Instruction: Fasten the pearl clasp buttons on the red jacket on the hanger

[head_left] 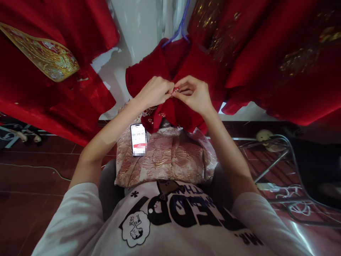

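Observation:
A red jacket (149, 69) with small gold ornaments hangs in front of me on a purple hanger (173, 37). My left hand (157, 90) is closed, its fingers pinching the jacket's front edge near the middle. Fingertips of my right hand (195, 94) meet it there, thumb and forefinger pinched on the same red edge, where a small shiny detail shows; exactly what it is I cannot make out. Under the jacket's hem, a pink-gold brocade fabric (160, 160) lies across my lap. On its left side rests a lit phone (137, 140) showing a timer.
Red garments with gold embroidery (60, 60) hang at the left, and more red garments (266, 78) hang at the right. A metal-framed chair (295, 160) stands at the right, with white cables (301, 208) near its legs. Another cable (50, 169) crosses the tiled floor at the left.

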Demonstrator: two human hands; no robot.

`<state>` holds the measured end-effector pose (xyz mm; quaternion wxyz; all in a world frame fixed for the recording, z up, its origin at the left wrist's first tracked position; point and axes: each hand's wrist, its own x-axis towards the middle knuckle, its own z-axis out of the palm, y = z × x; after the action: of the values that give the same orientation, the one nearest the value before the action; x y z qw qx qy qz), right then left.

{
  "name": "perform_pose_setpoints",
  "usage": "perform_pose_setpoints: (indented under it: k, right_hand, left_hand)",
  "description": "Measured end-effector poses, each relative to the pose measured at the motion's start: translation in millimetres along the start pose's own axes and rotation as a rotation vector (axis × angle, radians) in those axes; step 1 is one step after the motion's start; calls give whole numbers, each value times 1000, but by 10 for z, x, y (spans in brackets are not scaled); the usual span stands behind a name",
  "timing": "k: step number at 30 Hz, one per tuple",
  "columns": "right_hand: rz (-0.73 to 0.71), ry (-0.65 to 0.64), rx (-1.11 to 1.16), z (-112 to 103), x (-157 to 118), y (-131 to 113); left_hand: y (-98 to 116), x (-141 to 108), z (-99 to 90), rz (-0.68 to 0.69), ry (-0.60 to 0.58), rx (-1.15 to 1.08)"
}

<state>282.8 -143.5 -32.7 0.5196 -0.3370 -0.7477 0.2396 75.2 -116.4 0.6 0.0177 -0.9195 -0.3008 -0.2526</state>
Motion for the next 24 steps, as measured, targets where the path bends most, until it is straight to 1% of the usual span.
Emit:
perform_pose_setpoints:
  k: [3, 5, 7, 10, 14, 17, 20, 22, 24]
  right_hand:
    - [-6, -30, -10, -19, 12, 26]
    - [-17, -50, -33, -17, 15, 62]
    - [-40, -59, -61, 9, 3, 114]
    - [-91, -53, -115, 96, -53, 212]
    - [-154, -46, -225, 229, -168, 317]
    - [-191, -74, -278, 257, -244, 362]
    - [-205, -142, -294, 173, -296, 394]
    - [-177, -197, -300, 60, -323, 407]
    - [-123, -238, -314, -84, -349, 411]
  left_hand:
    - [-5, 25, 22, 36, -34, -34]
    - [8, 21, 50, 20, -27, -92]
    - [30, -3, 87, -30, 24, -189]
    - [45, -64, 164, -127, 96, -419]
    - [28, -157, 271, -267, 82, -768]
    - [51, -229, 305, -345, 71, -922]
    - [110, -316, 290, -381, 61, -983]
    - [125, -384, 276, -400, 65, -981]
    - [90, -458, 284, -420, 104, -955]
